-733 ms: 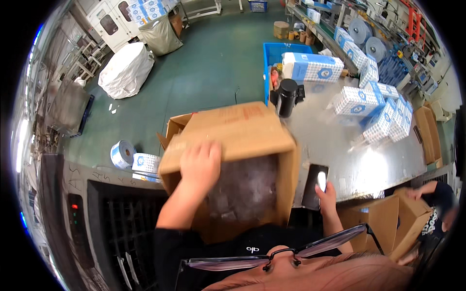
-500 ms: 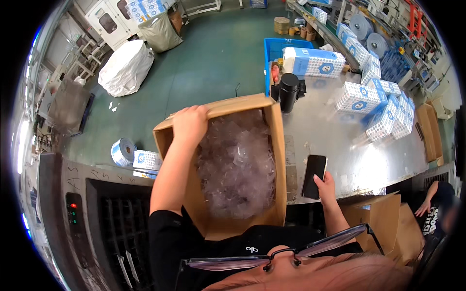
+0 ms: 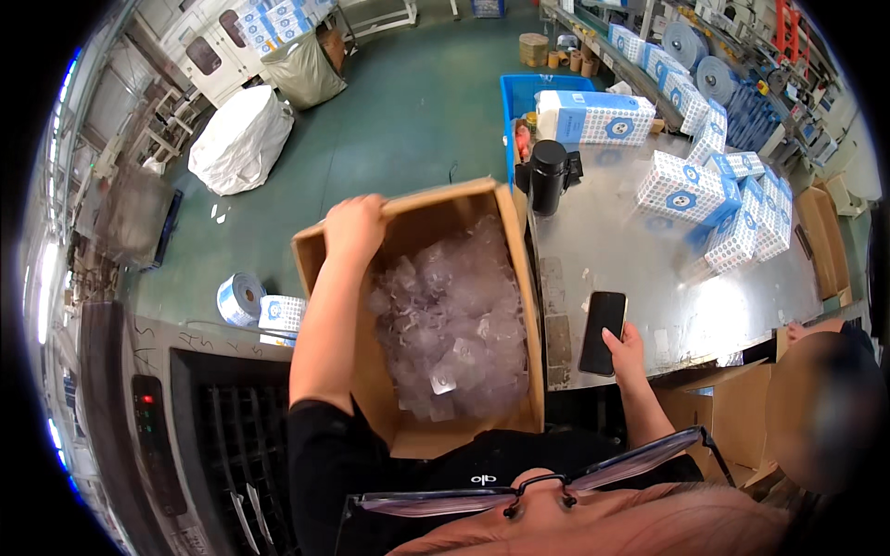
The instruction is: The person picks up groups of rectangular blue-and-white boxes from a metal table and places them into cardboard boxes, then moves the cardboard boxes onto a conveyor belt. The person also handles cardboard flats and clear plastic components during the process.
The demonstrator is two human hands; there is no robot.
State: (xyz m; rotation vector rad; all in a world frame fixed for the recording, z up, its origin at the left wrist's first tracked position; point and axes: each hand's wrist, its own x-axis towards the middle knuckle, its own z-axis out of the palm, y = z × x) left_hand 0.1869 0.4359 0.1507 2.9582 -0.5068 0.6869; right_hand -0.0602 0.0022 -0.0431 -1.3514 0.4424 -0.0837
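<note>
My left hand [image 3: 356,228] grips the far left rim of an open cardboard box [image 3: 530,315], its fingers folded over the edge. The box tilts in front of my body. Inside lies a loose heap of small clear plastic pieces [image 3: 454,324], too jumbled to name by kind. At the near edge of the metal table [image 3: 640,278], my right hand [image 3: 627,352] holds a black smartphone [image 3: 603,332] with a dark screen, the thumb over its side.
A black flask [image 3: 549,176] stands beside a blue crate [image 3: 519,85]. Blue-and-white wrapped packs [image 3: 684,185] sit on the table's right side. A dark grated machine [image 3: 236,417] is at my left. At the lower right are another person [image 3: 834,398] and cardboard boxes [image 3: 737,417].
The plastic pieces have shifted within the box and lie nearer its close end. My left hand keeps its grip on the rim. At the right, the other person has leaned closer.
</note>
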